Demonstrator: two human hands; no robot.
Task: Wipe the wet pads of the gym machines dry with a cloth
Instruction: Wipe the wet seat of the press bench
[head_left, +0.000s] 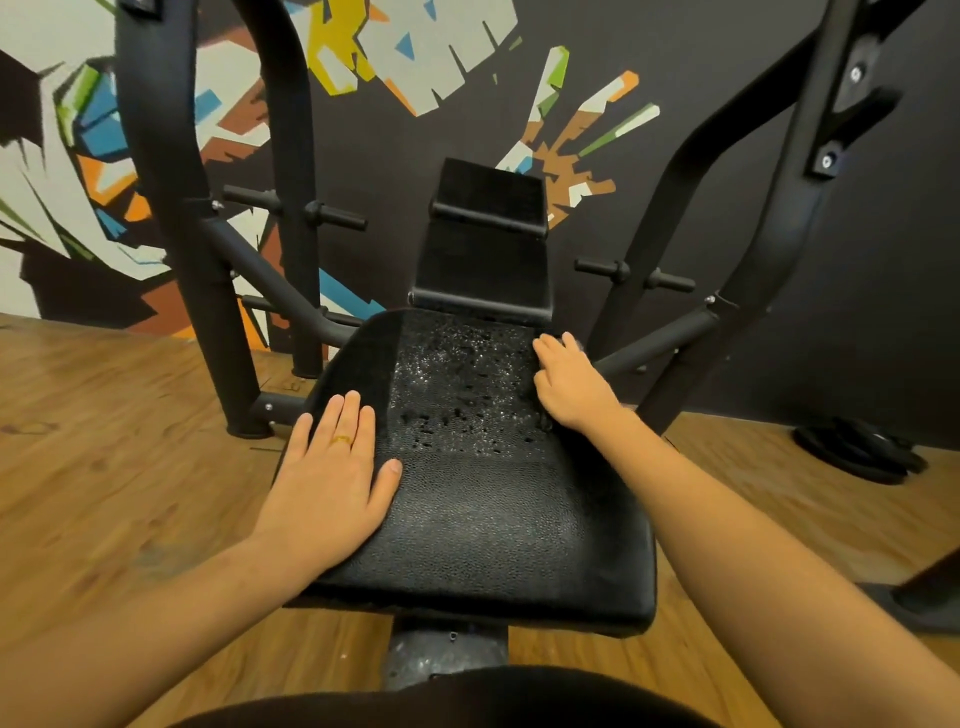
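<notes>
A black textured seat pad (467, 525) of a bench machine lies in front of me. Water droplets (457, 395) cover its far middle part, while the near half looks dull and free of drops. My left hand (332, 478) rests flat on the pad's left side, fingers straight, a gold ring on one finger. My right hand (571, 384) sits at the pad's far right edge with its fingers bent over a dark cloth (543, 418); only a ragged edge of the cloth shows under the palm. A narrow black back pad (488, 249) rises behind the seat.
Black steel uprights stand on the left (171, 208) and right (769, 249) of the seat, with short weight pegs (332, 213) sticking out. Black weight plates (862, 452) lie on the wooden floor at the right. A painted wall is behind.
</notes>
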